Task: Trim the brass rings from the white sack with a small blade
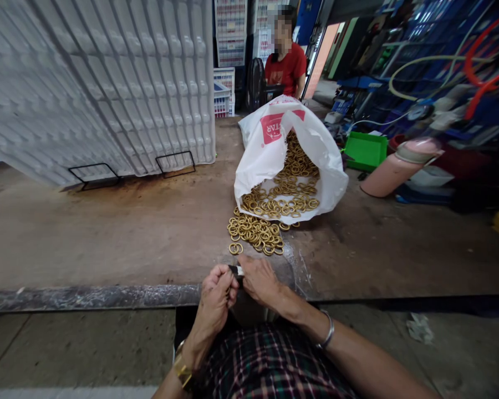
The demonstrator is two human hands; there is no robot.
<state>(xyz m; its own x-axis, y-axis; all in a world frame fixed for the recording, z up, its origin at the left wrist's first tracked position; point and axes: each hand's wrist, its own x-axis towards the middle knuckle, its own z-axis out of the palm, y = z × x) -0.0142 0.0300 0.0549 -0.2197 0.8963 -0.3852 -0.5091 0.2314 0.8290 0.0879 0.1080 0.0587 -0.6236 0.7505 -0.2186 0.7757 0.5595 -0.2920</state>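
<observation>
My left hand [216, 293] and my right hand [260, 280] meet at the near edge of a worn brown table [108, 238]. Both are closed in a pinch around a small dark and white object [236, 271] that I cannot make out. Just beyond my fingers lies a heap of gold-coloured metal rings [255, 233]. More rings spill from a white plastic bag with red print [270, 149] lying open on its side behind the heap.
A tall stack of white moulded plastic trays [100, 83] leans at the back left on black wire stands. A person in a red shirt [286, 66] sits behind the bag. A green tray [366, 149], a pink cylinder [395, 166] and hoses crowd the right.
</observation>
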